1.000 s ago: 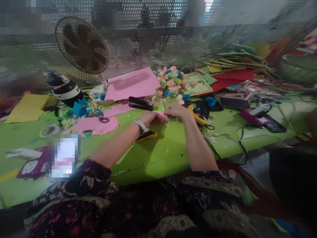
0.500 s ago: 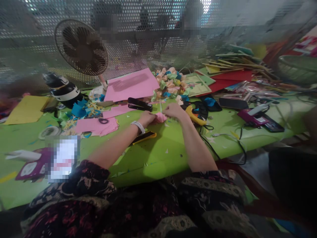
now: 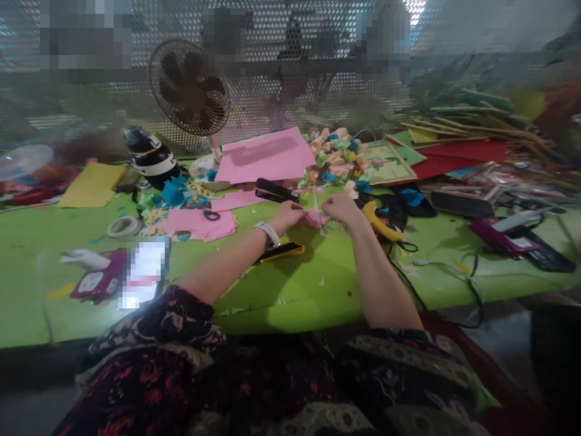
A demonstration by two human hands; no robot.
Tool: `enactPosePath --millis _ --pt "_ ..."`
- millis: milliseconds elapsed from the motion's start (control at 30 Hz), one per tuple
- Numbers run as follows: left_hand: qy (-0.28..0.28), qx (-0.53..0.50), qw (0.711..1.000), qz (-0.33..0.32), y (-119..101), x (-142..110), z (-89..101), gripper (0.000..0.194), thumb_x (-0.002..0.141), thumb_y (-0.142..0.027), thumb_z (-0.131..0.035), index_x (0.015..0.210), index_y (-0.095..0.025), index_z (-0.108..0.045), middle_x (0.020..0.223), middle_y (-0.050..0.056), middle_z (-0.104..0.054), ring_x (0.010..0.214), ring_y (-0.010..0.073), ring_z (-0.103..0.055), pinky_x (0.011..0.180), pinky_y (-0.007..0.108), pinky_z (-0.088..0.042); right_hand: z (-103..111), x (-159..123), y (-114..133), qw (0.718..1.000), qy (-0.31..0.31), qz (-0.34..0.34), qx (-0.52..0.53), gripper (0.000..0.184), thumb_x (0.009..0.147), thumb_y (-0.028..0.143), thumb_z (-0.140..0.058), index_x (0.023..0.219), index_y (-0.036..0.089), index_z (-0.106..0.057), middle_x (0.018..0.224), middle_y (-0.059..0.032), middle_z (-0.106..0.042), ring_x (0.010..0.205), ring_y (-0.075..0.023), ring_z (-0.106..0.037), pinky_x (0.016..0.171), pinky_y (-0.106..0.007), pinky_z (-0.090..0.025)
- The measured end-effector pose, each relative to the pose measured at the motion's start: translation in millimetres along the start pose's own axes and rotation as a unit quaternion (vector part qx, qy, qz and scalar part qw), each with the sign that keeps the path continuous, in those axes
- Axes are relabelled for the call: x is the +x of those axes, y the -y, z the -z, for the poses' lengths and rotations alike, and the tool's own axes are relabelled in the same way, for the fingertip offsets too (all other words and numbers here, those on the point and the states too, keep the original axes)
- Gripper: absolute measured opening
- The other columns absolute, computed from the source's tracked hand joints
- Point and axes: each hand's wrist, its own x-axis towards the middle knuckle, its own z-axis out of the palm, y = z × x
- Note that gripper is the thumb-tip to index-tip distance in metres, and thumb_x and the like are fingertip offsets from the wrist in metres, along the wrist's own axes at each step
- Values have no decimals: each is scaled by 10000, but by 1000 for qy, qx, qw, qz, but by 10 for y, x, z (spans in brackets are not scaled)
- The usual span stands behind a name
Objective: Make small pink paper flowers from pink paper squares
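A small crumpled pink paper piece (image 3: 314,218) is held above or on the green-covered counter (image 3: 281,290), roughly midway between its left and right ends; whether the counter is touched by it cannot be told. Its left side is pinched by the left hand (image 3: 287,216), whose fingertips are brought together on it. The fingers of the right hand (image 3: 340,209) are curled together just beside its upper right; whether an edge of paper is caught in them cannot be told.

Just beyond the left hand, a black stapler (image 3: 276,191) is laid, its arms spread. On the near side of the left wrist, a yellow-and-black flat tool (image 3: 290,251) is partly covered by the forearm. To the right of the right hand, a yellow curved object (image 3: 384,225) is seen, with a black cable (image 3: 408,284) looped toward the near edge.

Toward the left, a stack of pink paper slips (image 3: 195,225) is topped by a small black ring (image 3: 211,215). A lit phone (image 3: 145,272) is placed near the near edge. Toward the far edge, a large pink paper sheet (image 3: 267,156) and a heap of multicoloured folded paper pieces (image 3: 338,152) are set side by side, with a round-caged fan (image 3: 190,88) standing behind the sheet's left side.
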Motion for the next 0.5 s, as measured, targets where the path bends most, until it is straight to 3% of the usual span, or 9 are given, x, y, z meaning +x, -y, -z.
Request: enactPosePath --millis 100,200,367,433,500 --pt "-14 82 995 -50 35 -13 308 169 789 -235 -706 930 -142 -695 981 109 -739 848 212 -676 785 314 -524 -17 20 -24 999 -29 -5 -45 246 816 170 -523 824 119 -764 871 -147 -757 858 -252 -700 703 -269 -479" --pt "-46 228 967 -101 77 24 840 132 787 -225 -683 895 -151 -704 1013 106 -736 947 230 -670 882 315 -505 -23 12 -19 998 -54 4 -44 245 832 208 -529 852 132 -761 893 -133 -760 870 -256 -698 675 -271 -460" --pt "-142 420 895 -47 220 148 1809 325 720 -348 -748 975 -148 -715 1082 145 -724 1058 305 -652 912 327 -481 -25 -25 53 996 -76 24 -41 216 823 216 -542 829 150 -747 874 -100 -755 842 -242 -686 638 -265 -425" --pt "-141 441 886 -12 297 195 2052 353 685 -389 -772 937 -147 -721 1026 145 -736 1000 315 -668 856 325 -490 -29 -34 83 997 -65 29 -38 202 824 226 -554 819 153 -742 874 -94 -755 831 -234 -682 631 -261 -416" --pt "-146 435 888 -13 356 231 2178 316 650 -383 -791 875 -171 -725 994 120 -745 972 292 -673 819 302 -486 -37 -37 98 997 -55 27 -37 193 828 238 -566 814 153 -739 885 -95 -757 826 -230 -679 626 -260 -410"
